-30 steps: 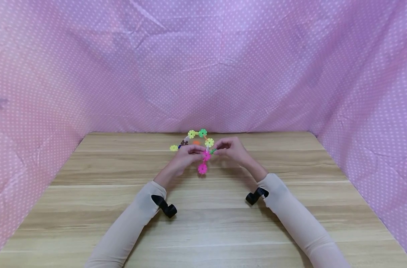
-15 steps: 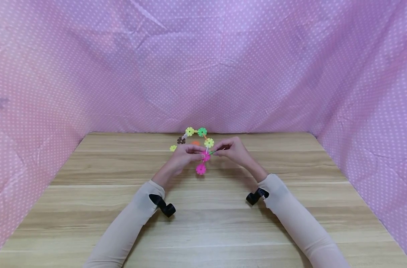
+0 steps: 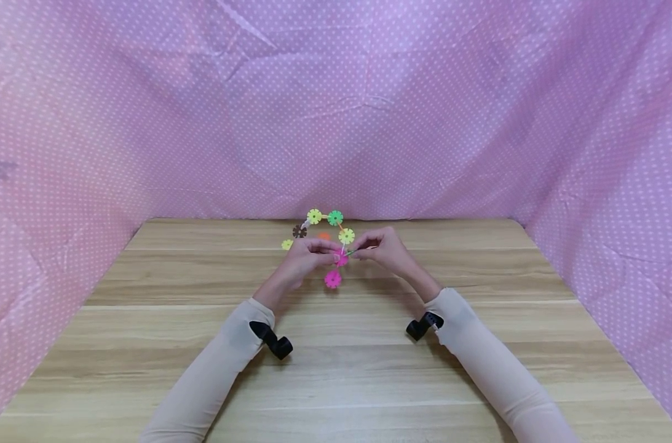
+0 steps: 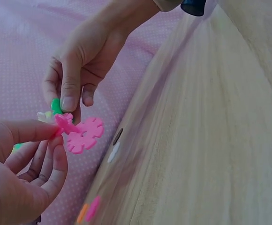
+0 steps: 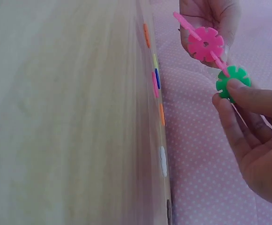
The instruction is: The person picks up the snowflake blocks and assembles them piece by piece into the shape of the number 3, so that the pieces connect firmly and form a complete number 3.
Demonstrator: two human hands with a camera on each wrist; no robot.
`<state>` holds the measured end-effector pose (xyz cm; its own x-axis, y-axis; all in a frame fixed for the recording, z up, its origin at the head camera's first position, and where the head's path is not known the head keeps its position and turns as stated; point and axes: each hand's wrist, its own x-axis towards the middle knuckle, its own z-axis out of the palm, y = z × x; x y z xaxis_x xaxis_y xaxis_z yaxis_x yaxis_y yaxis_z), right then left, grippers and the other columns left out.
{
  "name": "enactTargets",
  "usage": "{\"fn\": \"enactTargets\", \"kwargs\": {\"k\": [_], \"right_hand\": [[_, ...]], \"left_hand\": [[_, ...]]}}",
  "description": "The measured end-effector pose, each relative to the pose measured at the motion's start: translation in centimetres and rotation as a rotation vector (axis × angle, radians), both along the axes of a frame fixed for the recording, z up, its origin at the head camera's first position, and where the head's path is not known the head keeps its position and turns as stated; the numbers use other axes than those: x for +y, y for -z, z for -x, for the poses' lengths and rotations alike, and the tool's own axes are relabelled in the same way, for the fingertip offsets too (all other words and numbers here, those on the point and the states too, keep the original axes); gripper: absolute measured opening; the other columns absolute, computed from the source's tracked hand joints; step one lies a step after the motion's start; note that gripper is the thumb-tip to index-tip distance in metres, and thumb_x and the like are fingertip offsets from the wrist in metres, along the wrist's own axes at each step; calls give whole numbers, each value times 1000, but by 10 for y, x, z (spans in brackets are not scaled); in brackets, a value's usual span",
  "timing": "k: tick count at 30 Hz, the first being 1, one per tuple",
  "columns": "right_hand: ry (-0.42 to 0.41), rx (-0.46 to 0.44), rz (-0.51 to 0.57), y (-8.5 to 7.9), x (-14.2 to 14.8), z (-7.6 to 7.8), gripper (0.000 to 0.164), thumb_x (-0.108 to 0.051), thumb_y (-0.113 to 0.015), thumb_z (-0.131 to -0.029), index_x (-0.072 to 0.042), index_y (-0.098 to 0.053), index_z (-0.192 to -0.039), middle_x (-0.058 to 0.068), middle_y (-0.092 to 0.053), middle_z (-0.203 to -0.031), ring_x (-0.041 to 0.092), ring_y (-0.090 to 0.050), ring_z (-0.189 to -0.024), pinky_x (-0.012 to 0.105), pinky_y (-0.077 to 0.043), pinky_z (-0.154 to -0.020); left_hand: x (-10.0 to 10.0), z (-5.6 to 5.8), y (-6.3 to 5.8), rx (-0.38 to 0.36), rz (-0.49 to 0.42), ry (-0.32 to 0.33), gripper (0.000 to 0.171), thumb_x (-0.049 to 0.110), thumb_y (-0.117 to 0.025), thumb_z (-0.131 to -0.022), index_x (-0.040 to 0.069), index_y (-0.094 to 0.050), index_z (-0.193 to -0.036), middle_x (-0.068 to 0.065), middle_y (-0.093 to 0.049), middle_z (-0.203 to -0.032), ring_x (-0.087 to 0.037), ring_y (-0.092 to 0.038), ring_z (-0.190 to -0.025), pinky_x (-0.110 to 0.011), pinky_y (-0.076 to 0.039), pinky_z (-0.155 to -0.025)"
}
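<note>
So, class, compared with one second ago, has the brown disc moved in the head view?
Yes: the brown disc has shifted slightly up and left, nearer the table's far edge.

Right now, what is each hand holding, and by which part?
The left hand pinches a pink disc by its edge; the right hand pinches a green disc across its face.

linked discs: between left hand, right hand | curtain: behind table

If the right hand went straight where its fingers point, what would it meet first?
Probably the nearest pink notched plastic disc, beyond the green notched plastic disc the right hand pinches; depth is unclear.
</note>
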<state>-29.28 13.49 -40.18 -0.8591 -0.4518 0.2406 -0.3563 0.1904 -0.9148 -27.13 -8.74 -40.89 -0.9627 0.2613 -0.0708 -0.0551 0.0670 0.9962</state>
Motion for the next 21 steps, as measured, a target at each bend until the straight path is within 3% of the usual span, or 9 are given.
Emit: {"fn": "enactTargets", "kwargs": {"k": [9, 16, 21], "right_hand": [[-32, -4, -129, -4, 5, 3, 16, 5, -77, -85, 5, -75, -101, 21, -76, -100, 20, -73, -89, 22, -58, -78], [39, -33, -125, -9, 17, 11, 22, 4, -76, -86, 12, -71, -106, 26, -74, -100, 11, -69, -81, 18, -58, -75], [42, -37, -235, -9, 22, 22, 25, 6, -76, -85, 12, -70, -108, 26, -73, -101, 25, -71, -87, 27, -61, -77]], "left_hand": [[-5, 1, 1, -11, 59, -7, 29, -5, -74, -87, -5, -72, -116, 3, -76, -89, -6, -69, -83, -43, -58, -98], [-8, 3, 3, -27, 59, -22, 29, -4, -75, -86, -3, -73, -115, 3, -76, -89, -7, -70, -83, -38, -59, -92], [-9, 5, 3, -14, 70, -34, 28, -3, -75, -86, 0, -74, -114, 2, -77, -93, -8, -68, -84, -39, -59, -92]]}}
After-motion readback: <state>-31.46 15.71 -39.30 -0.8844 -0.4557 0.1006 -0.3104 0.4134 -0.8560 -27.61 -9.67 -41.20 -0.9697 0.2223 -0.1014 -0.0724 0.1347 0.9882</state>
